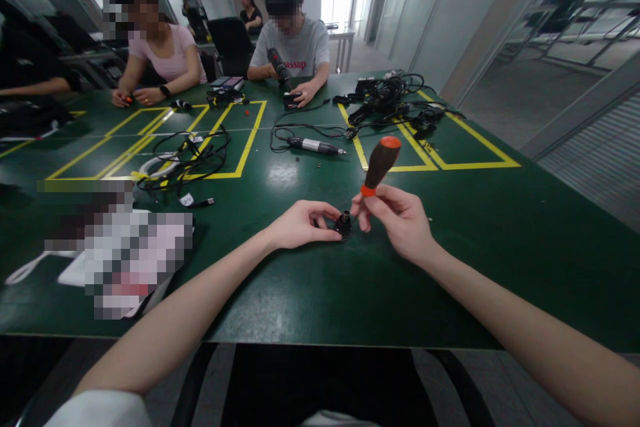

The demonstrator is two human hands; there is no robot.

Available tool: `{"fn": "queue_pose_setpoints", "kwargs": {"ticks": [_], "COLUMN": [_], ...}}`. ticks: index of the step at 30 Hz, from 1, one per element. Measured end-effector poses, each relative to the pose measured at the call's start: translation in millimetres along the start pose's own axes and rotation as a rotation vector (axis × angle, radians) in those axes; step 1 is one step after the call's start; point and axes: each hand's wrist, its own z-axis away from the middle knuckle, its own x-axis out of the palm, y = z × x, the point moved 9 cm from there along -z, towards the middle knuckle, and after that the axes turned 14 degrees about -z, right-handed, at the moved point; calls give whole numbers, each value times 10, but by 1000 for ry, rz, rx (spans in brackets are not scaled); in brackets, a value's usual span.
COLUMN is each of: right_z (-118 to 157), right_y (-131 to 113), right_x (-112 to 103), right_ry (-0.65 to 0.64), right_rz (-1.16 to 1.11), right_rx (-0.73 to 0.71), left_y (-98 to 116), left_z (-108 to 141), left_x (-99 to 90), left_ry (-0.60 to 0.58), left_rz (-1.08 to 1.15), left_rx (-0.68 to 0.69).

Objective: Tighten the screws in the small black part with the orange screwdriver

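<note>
In front of me on the green table (280, 293) is a small black round part (343, 225) with a short metal tube standing up from it. The fingers and thumb of my left hand (305, 223) close on it from the left side. A screwdriver (382, 163) with a dark handle and orange ends is gripped in my right hand (403, 217), just right of the part. Its handle leans up and to the right. The blade points down toward the part, but I cannot tell whether its tip touches it.
Beyond my hands lies a corded electric screwdriver (315, 145). Coiled black cables (195, 157) are at the left, and a cable heap (390, 100) at the back right. Blurred flat items (140, 260) lie at the near left. Co-workers (293, 47) sit across the table.
</note>
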Motion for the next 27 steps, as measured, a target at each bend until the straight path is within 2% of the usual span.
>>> {"fn": "queue_pose_setpoints", "kwargs": {"ticks": [11,18,27], "right_z": [4,5,-3], "right_y": [2,2,-5], "right_x": [-32,7,-42], "right_ry": [18,-16,32], "right_rz": [-1,-96,-2], "right_rx": [-9,-7,-19], "left_y": [31,12,29], "left_z": [-2,0,-5], "left_x": [-5,-11,-14], "left_ry": [10,12,8], "left_rz": [1,-5,-17], "left_rx": [21,10,25]}}
